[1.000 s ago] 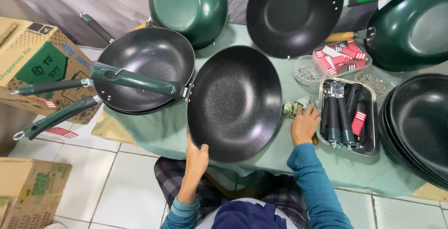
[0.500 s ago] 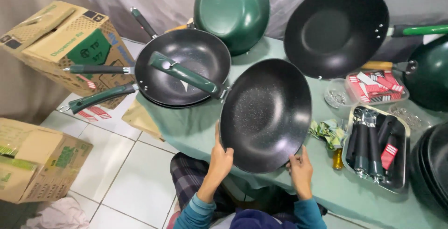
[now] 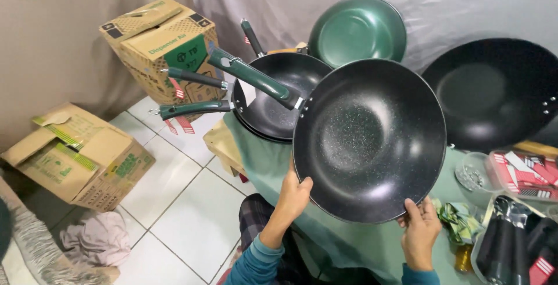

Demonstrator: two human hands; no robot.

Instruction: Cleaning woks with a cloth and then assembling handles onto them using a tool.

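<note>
Fingers of both hands clamp the near rim of a black speckled wok (image 3: 369, 140) — the left hand (image 3: 292, 196) at its lower left edge, the right hand (image 3: 419, 230) at the lower right — holding it tilted up over the counter's near edge, its bowl facing the camera. It carries no handle, as far as shows, while the stacked woks (image 3: 279, 102) at the counter's left corner already wear green handles (image 3: 253, 77) (so fitting looks partly done). Along the right edge sit trays of dark handles (image 3: 514, 244). Farther back, a green wok (image 3: 357, 29) and a large black one (image 3: 494, 99) lean against grey cloth. Cardboard boxes (image 3: 165, 47) stand on the white tiled floor.
</note>
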